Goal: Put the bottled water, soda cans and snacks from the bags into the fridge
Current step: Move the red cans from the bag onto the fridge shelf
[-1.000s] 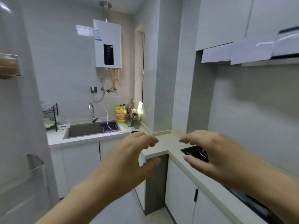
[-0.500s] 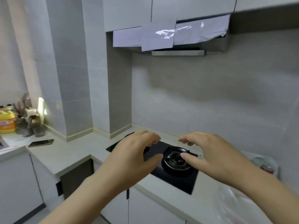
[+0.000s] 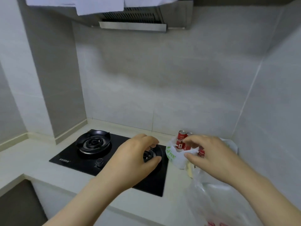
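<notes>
The red soda cans [image 3: 181, 141] stand upright in a white plastic bag [image 3: 174, 158] on the counter just right of the gas hob [image 3: 84, 160]. They are smooth cylinders with silver tops and white lettering; the bag is thin, crumpled film with green print. Half a second ago only a sliver of bag showed at the frame's edge; since then the view has swung right and down, bringing the cans and both burners into sight.

The right hand [image 3: 211, 154] has come over the bag, fingers spread in a loose claw, thumb at the bag's rim. Whether it touches cannot be told. The left hand [image 3: 130, 160] keeps the same half-curled pose as before and holds nothing, hovering above the hob's right burner [image 3: 151, 155].

Nearer than the white bag lies a clear plastic bag [image 3: 211, 198], glossy and wrinkled. The hob is flat black glass with round ringed burners and a small knob [image 3: 99, 162] on its front edge. It sits in a pale matte countertop [image 3: 32, 160], below a steel range hood [image 3: 132, 27] and large grey wall tiles [image 3: 179, 79].
</notes>
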The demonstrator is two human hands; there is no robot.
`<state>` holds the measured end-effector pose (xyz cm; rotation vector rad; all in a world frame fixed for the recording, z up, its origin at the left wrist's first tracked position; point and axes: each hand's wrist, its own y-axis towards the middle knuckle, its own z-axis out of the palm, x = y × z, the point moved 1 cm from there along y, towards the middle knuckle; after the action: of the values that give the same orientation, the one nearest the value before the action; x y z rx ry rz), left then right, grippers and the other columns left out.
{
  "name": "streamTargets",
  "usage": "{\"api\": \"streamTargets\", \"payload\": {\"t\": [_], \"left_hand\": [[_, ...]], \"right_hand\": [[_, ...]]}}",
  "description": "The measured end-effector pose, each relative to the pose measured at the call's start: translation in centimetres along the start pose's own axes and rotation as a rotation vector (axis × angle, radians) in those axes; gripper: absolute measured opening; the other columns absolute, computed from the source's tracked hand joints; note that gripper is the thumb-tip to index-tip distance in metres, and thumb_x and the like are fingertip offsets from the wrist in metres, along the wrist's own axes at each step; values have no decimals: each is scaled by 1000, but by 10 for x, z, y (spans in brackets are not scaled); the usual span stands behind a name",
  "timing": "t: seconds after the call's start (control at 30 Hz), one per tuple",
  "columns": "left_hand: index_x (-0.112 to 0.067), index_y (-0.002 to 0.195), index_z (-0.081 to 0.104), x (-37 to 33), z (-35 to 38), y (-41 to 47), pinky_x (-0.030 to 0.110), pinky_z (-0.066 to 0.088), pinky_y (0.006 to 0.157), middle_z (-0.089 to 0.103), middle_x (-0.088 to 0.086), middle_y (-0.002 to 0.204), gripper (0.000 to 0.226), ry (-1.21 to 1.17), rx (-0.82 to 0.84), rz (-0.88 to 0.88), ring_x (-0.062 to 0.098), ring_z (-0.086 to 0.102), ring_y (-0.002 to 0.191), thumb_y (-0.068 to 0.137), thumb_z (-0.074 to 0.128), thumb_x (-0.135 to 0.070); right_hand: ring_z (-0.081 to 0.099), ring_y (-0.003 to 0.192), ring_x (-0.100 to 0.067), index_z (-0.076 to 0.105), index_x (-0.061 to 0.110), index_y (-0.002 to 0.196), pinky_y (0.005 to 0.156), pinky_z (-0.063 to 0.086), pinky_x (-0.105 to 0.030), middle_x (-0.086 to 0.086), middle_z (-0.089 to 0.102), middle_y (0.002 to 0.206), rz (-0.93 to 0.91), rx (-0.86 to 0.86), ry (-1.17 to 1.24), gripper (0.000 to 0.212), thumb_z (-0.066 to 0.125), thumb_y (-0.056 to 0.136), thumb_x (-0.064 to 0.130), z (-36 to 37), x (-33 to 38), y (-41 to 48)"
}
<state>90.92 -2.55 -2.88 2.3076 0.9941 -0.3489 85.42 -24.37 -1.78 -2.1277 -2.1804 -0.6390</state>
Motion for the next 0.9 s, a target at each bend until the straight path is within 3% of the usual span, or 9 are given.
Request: {"api": "streamTargets", "payload": {"t": [0.13,0.3,0.6,0.9], "left_hand": [[-33,124,55,6,33,46,16,44,91,56,-22,112,38,-5,20,-28,-7,52,102,87,59,-39],[-31,123,56,16,73,94,18,45,92,56,-20,114,37,-20,70,-75,-4,53,104,87,59,-38],[-29,122,57,59,123,162,13,45,90,58,-17,113,37,-58,141,-118,-5,53,101,86,61,-34],[-30,123,56,125,151,235,21,49,89,57,-16,113,38,-157,239,-58,-2,56,101,86,63,-36]], "right_hand": [[57,92,7,64,31,110,78,40,-5,20,64,101,71,-41,94,27,64,83,36,8,-50,35],[61,95,0,62,39,97,91,50,-28,20,64,101,150,-39,248,22,67,75,40,20,-103,72],[56,99,4,62,36,111,90,50,-32,18,63,109,251,52,236,31,65,80,39,72,-164,129],[56,98,6,61,37,111,91,51,-32,18,63,106,403,48,188,30,67,82,34,98,-184,178]]}}
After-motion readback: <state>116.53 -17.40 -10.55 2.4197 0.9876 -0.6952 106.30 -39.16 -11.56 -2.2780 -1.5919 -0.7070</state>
